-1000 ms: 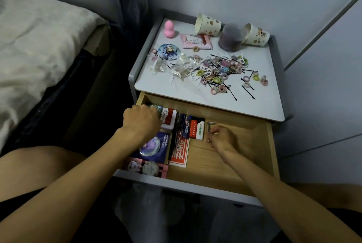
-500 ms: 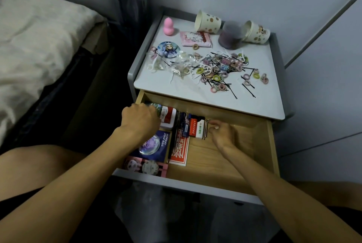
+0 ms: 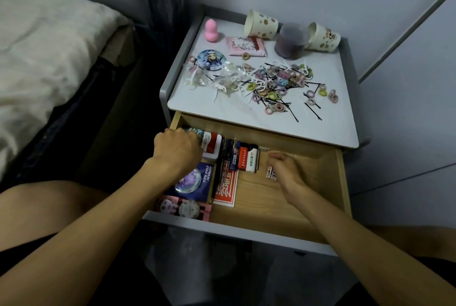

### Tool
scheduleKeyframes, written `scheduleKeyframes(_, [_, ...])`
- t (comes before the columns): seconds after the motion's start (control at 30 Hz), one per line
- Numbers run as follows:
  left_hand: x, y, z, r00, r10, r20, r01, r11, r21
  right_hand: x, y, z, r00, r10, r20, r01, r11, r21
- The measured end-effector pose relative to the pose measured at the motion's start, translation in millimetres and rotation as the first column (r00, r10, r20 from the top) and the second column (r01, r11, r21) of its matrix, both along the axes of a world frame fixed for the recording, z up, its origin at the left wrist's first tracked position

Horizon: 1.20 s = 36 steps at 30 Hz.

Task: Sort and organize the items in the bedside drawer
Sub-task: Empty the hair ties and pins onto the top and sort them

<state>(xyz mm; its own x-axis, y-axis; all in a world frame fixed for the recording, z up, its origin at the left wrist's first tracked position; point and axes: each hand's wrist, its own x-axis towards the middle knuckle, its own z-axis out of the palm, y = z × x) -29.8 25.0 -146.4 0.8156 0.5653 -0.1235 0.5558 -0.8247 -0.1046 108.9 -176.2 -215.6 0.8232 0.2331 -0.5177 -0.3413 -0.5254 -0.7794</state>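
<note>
The wooden drawer (image 3: pixel 283 207) stands pulled out. At its back left corner my left hand (image 3: pixel 176 150) is curled in a fist round a shiny green packet (image 3: pixel 195 131), over a red and white tin (image 3: pixel 212 143). My right hand (image 3: pixel 287 173) hovers mid-drawer and pinches a small white packet (image 3: pixel 271 173). A bent metal key (image 3: pixel 262 153) lies just left of it. Small red, blue and white boxes (image 3: pixel 243 158) line up beside the tin. A red card (image 3: pixel 225 192), a blue badge packet (image 3: pixel 204 179) and a pink card (image 3: pixel 172 207) fill the left side.
On the nightstand top (image 3: pixel 222 113) lie scattered hair ties and hairpins (image 3: pixel 283 86), a round badge (image 3: pixel 211 60), a pink sponge (image 3: pixel 211 30), a pink pouch (image 3: pixel 246 45), two tipped paper cups (image 3: pixel 261 25) and a purple jar (image 3: pixel 292 42). A bed (image 3: pixel 37 58) is at the left.
My right hand has drawn back from the metal key towards the right and now has a small white packet at its thumb. My left hand has stayed in place.
</note>
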Motion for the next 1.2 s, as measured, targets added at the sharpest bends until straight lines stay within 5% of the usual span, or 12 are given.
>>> scheduleKeyframes(0.2, [-1, -2, 0, 1.000, -0.012, -0.016, 0.013, 1.000, 0.015, 10, -18, 4, 0.977, 0.135, 0.167, -0.128, 0.991, -0.047])
scheduleKeyframes(0.3, [-3, -3, 1, 0.999, -0.022, -0.024, 0.022, 1.000, 0.016, 6, -16, 12, 0.854, 0.290, 0.432, -0.190, 0.947, -0.260])
scheduleKeyframes(0.4, [-2, -3, 1, 1.000, -0.016, -0.027, 0.016, 1.000, 0.003, 2, -17, 14, 0.777, 0.316, 0.545, -0.204, 0.945, -0.257])
scheduleKeyframes(0.57, [-1, -2, 1, 0.999, -0.023, -0.031, 0.023, 1.000, -0.006, -6, -24, 4, 0.610, 0.588, 0.530, -0.323, 0.796, -0.512])
scheduleKeyframes(0.8, [1, -1, -1, 0.996, -0.024, -0.081, 0.024, 1.000, 0.000, -15, -27, 8, 0.578, 0.726, 0.372, -0.413, 0.654, -0.633])
scheduleKeyframes(1.2, [2, -1, 0, 0.993, -0.052, -0.109, 0.054, 0.999, 0.011, -6, -21, 2, 0.621, 0.686, 0.379, -0.422, 0.700, -0.577])
